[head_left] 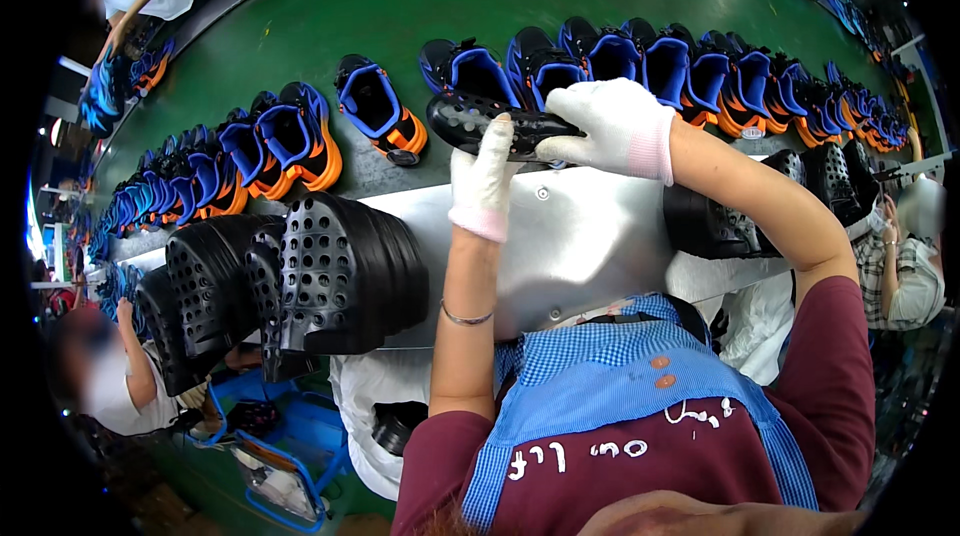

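Both my hands wear white gloves with pink cuffs and hold a black, perforated shoe-shaped insert (463, 124) above the near edge of the green surface. My left hand (480, 181) is closed on it from below, thumb across its top and fingers hidden underneath. At the insert's right end, my right hand (612, 126) is wrapped round it, with thumb and fingers on opposite sides. Just beyond stand black sports shoes (480, 76) with blue lining and orange soles. A single shoe (372, 106) of this kind stands to the left of my hands.
Stacked black perforated inserts (330, 271) lie on the metal shelf (555, 226) at left; another stack (705, 221) sits under my right forearm. Rows of shoes run left (290, 141) and right (700, 71) along the green table (380, 6). Other people work at both sides.
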The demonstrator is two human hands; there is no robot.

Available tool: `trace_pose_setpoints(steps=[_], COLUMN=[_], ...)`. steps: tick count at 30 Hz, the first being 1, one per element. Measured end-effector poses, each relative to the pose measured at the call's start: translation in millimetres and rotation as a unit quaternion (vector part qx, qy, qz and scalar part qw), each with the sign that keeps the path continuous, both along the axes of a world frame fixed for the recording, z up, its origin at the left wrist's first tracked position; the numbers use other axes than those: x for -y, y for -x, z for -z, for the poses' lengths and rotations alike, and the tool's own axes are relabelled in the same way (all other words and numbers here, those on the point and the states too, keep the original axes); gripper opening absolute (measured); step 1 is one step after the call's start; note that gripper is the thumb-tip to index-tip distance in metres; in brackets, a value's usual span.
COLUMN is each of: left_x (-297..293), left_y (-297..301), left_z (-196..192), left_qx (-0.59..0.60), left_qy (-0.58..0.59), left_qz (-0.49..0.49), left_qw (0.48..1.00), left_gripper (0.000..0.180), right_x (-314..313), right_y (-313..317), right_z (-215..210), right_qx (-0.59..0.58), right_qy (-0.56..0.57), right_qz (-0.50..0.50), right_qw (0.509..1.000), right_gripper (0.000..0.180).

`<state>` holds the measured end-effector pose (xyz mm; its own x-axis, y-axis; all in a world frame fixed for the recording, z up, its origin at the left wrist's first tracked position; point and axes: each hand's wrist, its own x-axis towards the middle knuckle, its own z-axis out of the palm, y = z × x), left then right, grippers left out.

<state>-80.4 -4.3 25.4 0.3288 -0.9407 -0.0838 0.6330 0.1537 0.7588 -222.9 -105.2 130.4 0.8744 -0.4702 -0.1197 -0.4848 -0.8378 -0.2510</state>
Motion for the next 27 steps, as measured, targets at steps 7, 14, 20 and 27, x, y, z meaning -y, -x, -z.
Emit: trace_pose_setpoints(steps=[7, 14, 20, 27], left_x=[10, 26, 37, 63], left_y=[-21, -12, -22, -37], left_z=[18, 40, 38, 10], left_qx=[0.473, 0.625, 0.659, 0.651], left_qy=[-0.099, -0.101, -0.193, -0.308], left_qz=[-0.084, -0.098, -0.002, 0.210], left_qw=[0.872, 0.768, 0.727, 0.661], left_gripper=[0.038, 0.036, 0.033, 0.039], right_x=[28, 69, 61, 48], right_y=[-19, -79, -117, -134], right_z=[-17, -36, 18, 77], right_qx=[-0.082, -0.197, -0.167, -0.136], right_qy=[0.041, 0.013, 0.074, 0.061], right_qz=[0.001, -0.020, -0.030, -0.028], right_qw=[0.996, 0.980, 0.983, 0.988], right_gripper=[0.044, 0.046, 0.037, 0.027])
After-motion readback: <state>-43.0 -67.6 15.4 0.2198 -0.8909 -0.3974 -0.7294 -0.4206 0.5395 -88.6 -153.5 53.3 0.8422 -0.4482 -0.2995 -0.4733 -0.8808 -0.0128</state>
